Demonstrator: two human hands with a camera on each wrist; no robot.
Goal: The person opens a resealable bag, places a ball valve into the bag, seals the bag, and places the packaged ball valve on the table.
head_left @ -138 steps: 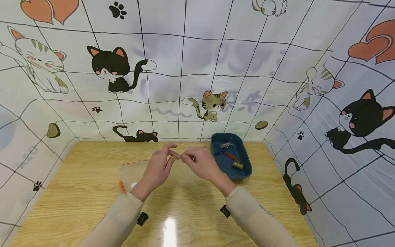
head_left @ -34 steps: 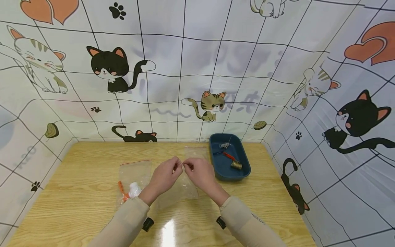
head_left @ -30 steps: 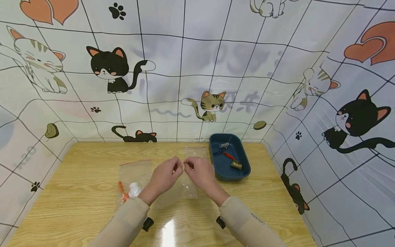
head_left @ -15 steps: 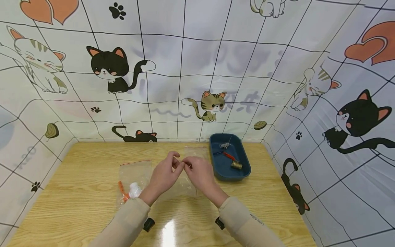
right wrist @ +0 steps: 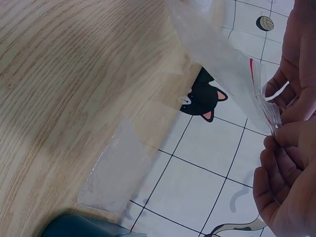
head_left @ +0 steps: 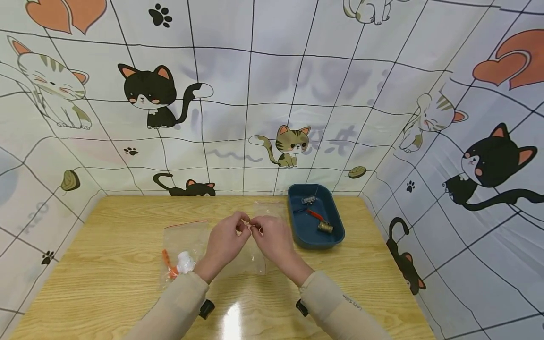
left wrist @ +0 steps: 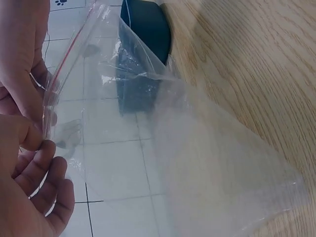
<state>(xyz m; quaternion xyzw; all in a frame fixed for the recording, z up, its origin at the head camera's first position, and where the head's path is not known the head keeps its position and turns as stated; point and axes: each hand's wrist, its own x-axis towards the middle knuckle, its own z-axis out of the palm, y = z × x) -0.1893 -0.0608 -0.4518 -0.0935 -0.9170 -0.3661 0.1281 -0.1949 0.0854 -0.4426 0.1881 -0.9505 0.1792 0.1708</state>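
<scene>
Plastic bag [left wrist: 197,148] up over the table [head_left: 106,288], mouth [left wrist: 89,22] uppermost, length hanging down below! Left hand [head_left: 226,239] and right hand [head_left: 274,239] both pinch that mouth, close together. Wrist views pick out its red stripe [right wrist: 252,68]; only the head view shows an orange piece [head_left: 170,265] inside another bag [head_left: 187,236].

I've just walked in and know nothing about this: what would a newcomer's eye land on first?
Probably the cartoon cats across the white backdrop behind the table. Over the table, the left hand and right hand pinch the edge of a clear bag, with a blue tray standing to their right.
</scene>
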